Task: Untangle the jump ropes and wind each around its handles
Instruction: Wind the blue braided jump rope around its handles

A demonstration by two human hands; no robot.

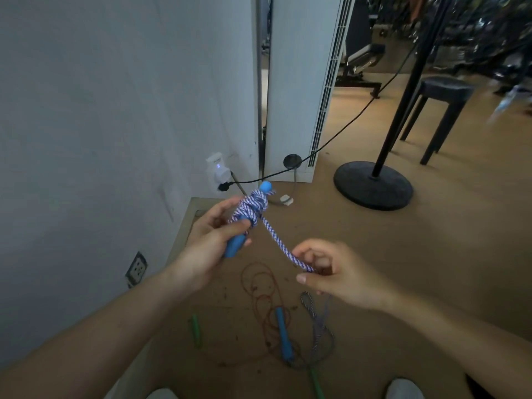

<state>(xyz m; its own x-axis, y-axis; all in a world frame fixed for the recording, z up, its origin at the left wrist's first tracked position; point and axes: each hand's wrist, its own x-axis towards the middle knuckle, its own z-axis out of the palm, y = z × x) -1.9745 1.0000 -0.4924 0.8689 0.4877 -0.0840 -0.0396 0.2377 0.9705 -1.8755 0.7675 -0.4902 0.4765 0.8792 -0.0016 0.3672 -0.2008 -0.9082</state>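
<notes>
**Item:** striped rope (276, 237), a blue-and-white braided cord, matt, round in section and soft-looking

**Location:** held in the air between both hands, above the tan floor (417, 269); its slack lies in limp loops on the floor near the feet, beside the second blue handle (283, 336)

**Step in hand (judged):** winding the striped rope round its handle, partly done; several turns sit in a lumpy, overlapping coil on the upper part of the blue handle (236, 246), below its rounded knob

**Left hand** (210, 240)**:** fingers and thumb curled round the smooth plastic shaft, thumb tip at the lowest turns

**Right hand** (342, 275)**:** thumb and forefinger pinch the free run of cord, which stretches nearly straight to the coil; the other fingers are loosely curled

**Next move (judged):** carry the pinched run round the handle under light tension, laying each turn beside the last, and feed up slack from the floor

**Also on the floor:**
- red rope (260, 286), thin and wiry, in loose rings that seem to cross the striped slack, so it probably has to be freed first
- green handle (195, 331), a slim smooth rod lying apart to the left
</notes>
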